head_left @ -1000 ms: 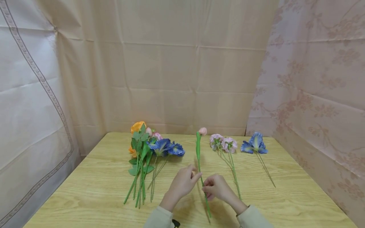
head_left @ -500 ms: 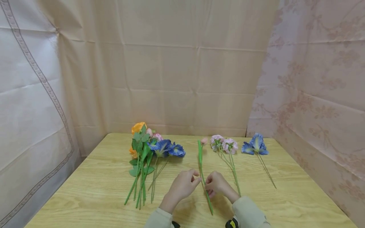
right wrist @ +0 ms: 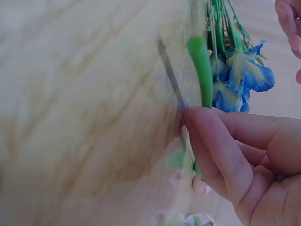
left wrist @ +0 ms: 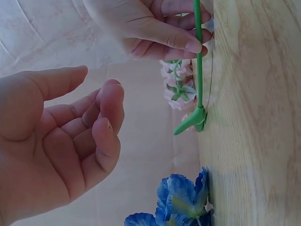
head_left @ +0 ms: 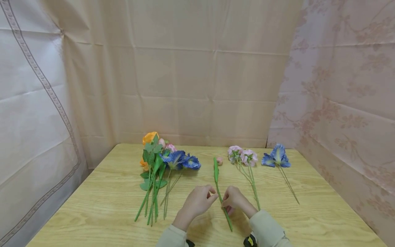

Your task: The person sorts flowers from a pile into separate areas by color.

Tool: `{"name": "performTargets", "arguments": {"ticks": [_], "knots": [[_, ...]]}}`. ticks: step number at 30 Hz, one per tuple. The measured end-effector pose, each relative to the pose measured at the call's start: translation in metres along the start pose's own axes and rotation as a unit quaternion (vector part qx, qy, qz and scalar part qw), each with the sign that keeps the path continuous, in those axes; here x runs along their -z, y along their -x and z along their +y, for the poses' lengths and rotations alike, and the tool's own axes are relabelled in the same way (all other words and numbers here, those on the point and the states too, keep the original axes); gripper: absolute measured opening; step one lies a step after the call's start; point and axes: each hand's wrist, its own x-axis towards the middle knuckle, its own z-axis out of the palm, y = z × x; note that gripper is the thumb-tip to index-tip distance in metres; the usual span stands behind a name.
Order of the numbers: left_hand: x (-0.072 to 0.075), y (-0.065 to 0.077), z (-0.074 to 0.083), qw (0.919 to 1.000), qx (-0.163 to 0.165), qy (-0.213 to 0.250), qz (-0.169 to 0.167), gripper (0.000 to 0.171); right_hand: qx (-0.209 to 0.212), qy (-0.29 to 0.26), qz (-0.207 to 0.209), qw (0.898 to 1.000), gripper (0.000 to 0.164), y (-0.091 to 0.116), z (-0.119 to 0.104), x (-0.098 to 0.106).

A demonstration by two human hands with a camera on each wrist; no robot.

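Right hand [head_left: 234,200]: fingers pinch the green stem of the pink-bud flower [head_left: 217,171], lower centre of the frame. Left hand [head_left: 197,200]: fingers loosely curled, apart from the stem, holding nothing.

Change: one second ago the bud stood raised; it has since been lowered and now lies flat on the table [head_left: 102,206], between the mixed bunch [head_left: 160,164] and the pink pair [head_left: 242,156]. Judged: laying-down nearly complete.

Further right: single blue flower [head_left: 276,156].

Obscured: stem beneath the right fingers; bud small and indistinct; wrist views blurred and close.
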Motion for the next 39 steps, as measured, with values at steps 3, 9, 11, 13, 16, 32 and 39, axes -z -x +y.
{"name": "performTargets", "arguments": {"ticks": [3, 9, 11, 13, 16, 32, 39], "knots": [[0.001, 0.001, 0.000, 1.0000, 0.002, -0.002, 0.000, 0.018, 0.006, -0.008, -0.001, 1.000, 0.016, 0.000, 0.001, 0.001], [0.002, 0.002, -0.003, 0.9998, 0.011, -0.004, 0.017, 0.017, -0.006, -0.013, -0.006, 1.000, 0.014, 0.001, 0.002, 0.002], [0.002, 0.002, -0.006, 0.9994, 0.019, -0.010, 0.028, 0.016, -0.014, -0.010, -0.011, 1.000, 0.013, 0.001, 0.001, 0.003], [0.004, 0.002, -0.008, 0.9983, 0.021, -0.023, 0.049, 0.016, -0.019, -0.008, -0.017, 1.000, 0.012, 0.002, 0.001, 0.004], [0.009, 0.001, -0.013, 0.9947, 0.024, -0.044, 0.090, 0.012, -0.016, -0.006, -0.020, 1.000, 0.014, 0.004, 0.001, 0.004], [0.054, 0.001, -0.061, 0.9473, 0.150, -0.106, 0.262, 0.011, 0.030, -0.014, -0.023, 0.999, 0.023, 0.013, -0.005, 0.007], [0.054, 0.005, -0.085, 0.9429, 0.207, -0.098, 0.241, 0.024, 0.032, -0.021, -0.031, 0.999, 0.026, 0.014, -0.006, 0.005]]}}
